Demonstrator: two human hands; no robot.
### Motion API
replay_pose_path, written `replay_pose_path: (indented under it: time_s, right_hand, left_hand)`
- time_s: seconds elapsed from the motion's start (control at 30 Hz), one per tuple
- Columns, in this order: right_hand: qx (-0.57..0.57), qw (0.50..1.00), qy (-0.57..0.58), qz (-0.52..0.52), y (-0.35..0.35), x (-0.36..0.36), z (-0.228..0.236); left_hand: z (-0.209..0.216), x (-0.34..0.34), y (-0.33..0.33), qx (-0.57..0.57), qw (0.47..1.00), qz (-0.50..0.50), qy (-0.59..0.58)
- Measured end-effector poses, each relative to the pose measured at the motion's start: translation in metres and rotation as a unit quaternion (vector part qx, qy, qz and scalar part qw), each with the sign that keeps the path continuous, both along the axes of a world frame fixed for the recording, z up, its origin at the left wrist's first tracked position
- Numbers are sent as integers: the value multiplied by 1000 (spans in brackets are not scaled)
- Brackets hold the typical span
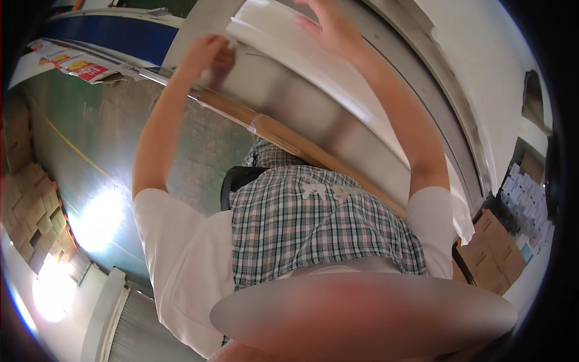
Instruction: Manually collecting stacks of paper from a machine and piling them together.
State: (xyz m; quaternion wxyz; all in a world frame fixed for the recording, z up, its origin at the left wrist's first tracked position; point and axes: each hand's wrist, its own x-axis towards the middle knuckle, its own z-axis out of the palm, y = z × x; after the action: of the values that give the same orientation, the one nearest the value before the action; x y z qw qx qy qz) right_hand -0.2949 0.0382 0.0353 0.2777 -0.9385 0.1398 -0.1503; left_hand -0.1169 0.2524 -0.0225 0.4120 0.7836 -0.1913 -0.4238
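My left hand (pixel 212 55) hovers low over the grey metal tabletop (pixel 265 81), its fingers curled in. Whatever those fingers may hold is hidden. A thin dark line (pixel 260 56) shows on the tabletop just right of it. My right hand (pixel 325 27) is raised over a long, glossy white sheet (pixel 289 45), with thumb and fingers apart and nothing visible between them. The top edge of the picture cuts off some fingertips. The sheet runs lengthwise along the table, passing under my right forearm.
Brown cardboard edging (pixel 289 137) covers the table's near edge, against my checked apron (pixel 319 223). Beyond the sheet runs a metal rail (pixel 416 78). A blue panel (pixel 114 36) and printed packaging (pixel 78 63) sit far left. Cartons (pixel 491 250) stand at right; more are stacked at left (pixel 27 199).
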Motion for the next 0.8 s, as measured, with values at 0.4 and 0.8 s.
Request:
replay_pose_path:
  time_s: [0.4,0.8]
  right_hand:
    - [371,843,351,168,-28,75,-14]
    - [260,911,292,134,-9,84,-32]
  left_hand:
    - [-12,-31,-21,28,985,-15,167]
    - [11,61,-10,12,994,-83,63]
